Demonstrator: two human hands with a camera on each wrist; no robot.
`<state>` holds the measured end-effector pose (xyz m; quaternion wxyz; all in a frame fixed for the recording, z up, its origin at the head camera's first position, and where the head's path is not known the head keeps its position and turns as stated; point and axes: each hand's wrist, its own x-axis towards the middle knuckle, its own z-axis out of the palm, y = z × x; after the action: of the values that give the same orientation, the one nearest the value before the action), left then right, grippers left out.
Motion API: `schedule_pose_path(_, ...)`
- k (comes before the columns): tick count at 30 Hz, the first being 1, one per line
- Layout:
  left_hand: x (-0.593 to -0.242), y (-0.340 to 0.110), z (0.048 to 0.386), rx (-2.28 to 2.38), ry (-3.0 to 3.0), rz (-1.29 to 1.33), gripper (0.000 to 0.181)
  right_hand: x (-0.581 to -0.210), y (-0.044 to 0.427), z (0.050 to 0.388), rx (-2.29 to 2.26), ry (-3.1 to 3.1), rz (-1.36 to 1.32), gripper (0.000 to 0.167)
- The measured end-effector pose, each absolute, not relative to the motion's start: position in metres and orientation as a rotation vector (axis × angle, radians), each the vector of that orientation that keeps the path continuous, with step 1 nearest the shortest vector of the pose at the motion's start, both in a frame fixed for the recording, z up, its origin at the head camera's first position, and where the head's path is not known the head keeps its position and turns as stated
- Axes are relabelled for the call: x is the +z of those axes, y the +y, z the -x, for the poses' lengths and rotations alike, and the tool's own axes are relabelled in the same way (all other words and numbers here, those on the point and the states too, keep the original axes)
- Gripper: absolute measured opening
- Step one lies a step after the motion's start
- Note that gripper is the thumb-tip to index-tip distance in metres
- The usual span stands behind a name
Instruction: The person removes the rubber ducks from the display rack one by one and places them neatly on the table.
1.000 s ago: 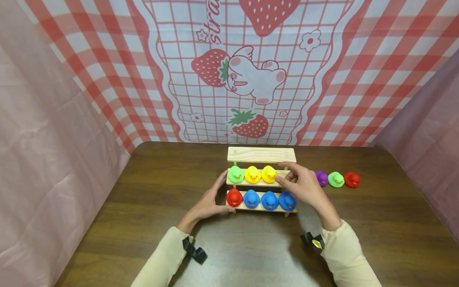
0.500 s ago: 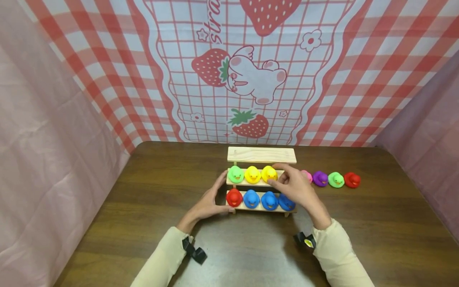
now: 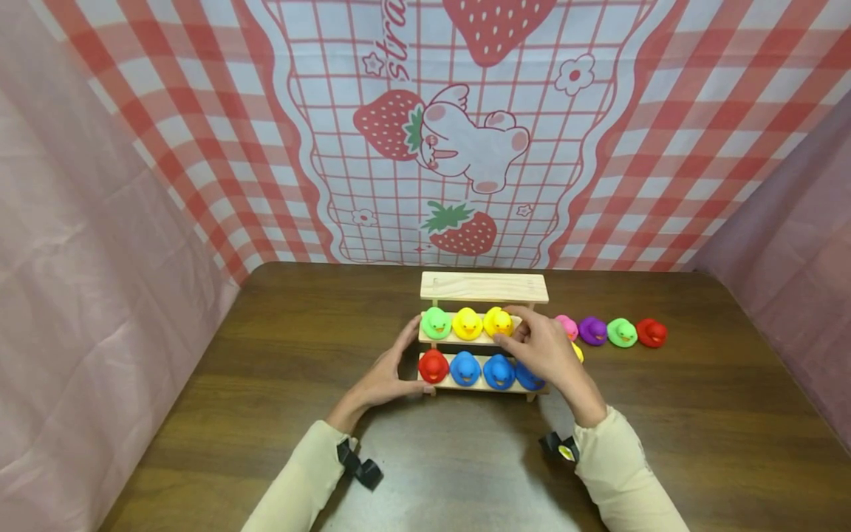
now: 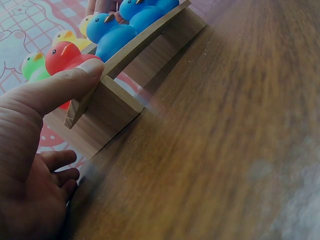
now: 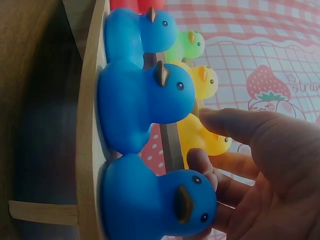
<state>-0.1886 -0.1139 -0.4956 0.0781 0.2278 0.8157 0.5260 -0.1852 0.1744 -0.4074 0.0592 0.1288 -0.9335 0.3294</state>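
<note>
Right hand's grip [image 3: 548, 351] is pinching the right-hand yellow duck [image 3: 496, 322] near the centre of the head view, thumb in front and index finger behind; how hard it is pressing, I cannot tell. Left hand's grip [image 3: 383, 380] is holding the left end of the wooden rack [image 4: 107, 117], thumb lying on the front corner.

Nearest, at the bottom of the frame, cream sleeves [image 3: 295, 476] are entering from both sides. Next, the front shelf [image 5: 87, 125] is carrying a red duck [image 3: 433, 366] and three blue ducks [image 3: 465, 368]. Behind it, the middle shelf [image 3: 459, 342] is bearing a green duck [image 3: 436, 323], another yellow duck [image 3: 467, 324] and the pinched one. To the right, pink, purple, green and red ducks [image 3: 652, 332] are standing in line on the counter [image 3: 266, 369], a yellow one [image 3: 578, 353] partly showing beside the right hand. Farther back, the top shelf [image 3: 484, 287] is showing bare wood, with a printed cloth [image 3: 465, 148] hanging behind.

Assessment: the pinched duck is probably behaving as light, soft, slightly slick rubber, favouring a gentle hold across its body. The rack is seemingly stiff but light, warranting steadying at its end.
</note>
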Motion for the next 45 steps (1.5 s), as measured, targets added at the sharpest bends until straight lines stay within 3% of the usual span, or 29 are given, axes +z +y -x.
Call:
schedule_pose_path(27,-0.495,-0.114,0.188,1.587,2.434,-0.667,0.116,-0.390,0.192,0.181,1.024,-2.776,-0.342,0.045)
schedule_pose_path(45,-0.493,-0.113,0.187,1.566,2.446,-0.645,0.117,-0.382,0.235,0.171,0.969,-2.758,-0.256,0.048)
